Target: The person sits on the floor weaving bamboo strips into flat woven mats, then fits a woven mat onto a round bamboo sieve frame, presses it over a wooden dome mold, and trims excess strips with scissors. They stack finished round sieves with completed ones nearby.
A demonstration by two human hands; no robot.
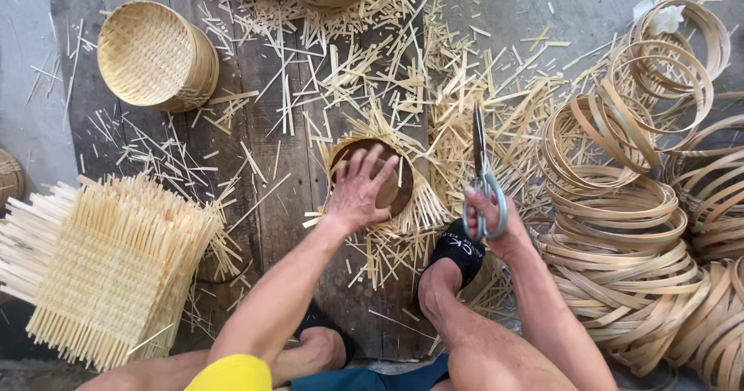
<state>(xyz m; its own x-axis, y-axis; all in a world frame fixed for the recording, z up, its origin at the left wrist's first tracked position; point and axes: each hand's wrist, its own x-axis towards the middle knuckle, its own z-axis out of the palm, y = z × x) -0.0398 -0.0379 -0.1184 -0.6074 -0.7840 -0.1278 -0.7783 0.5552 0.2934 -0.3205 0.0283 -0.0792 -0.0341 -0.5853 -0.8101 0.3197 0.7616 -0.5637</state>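
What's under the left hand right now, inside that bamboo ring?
The left hand presses a brown round disc set inside a bamboo ring, with woven strip ends splaying out beneath. The weave under the disc is covered.

Dark wooden boards (263,205) on grey concrete floor (23,89). On boards: scattered bamboo offcuts (364,65), woven basket (155,56), stack of woven square mats (108,267). On floor at right: heap of bamboo hoops (628,228).
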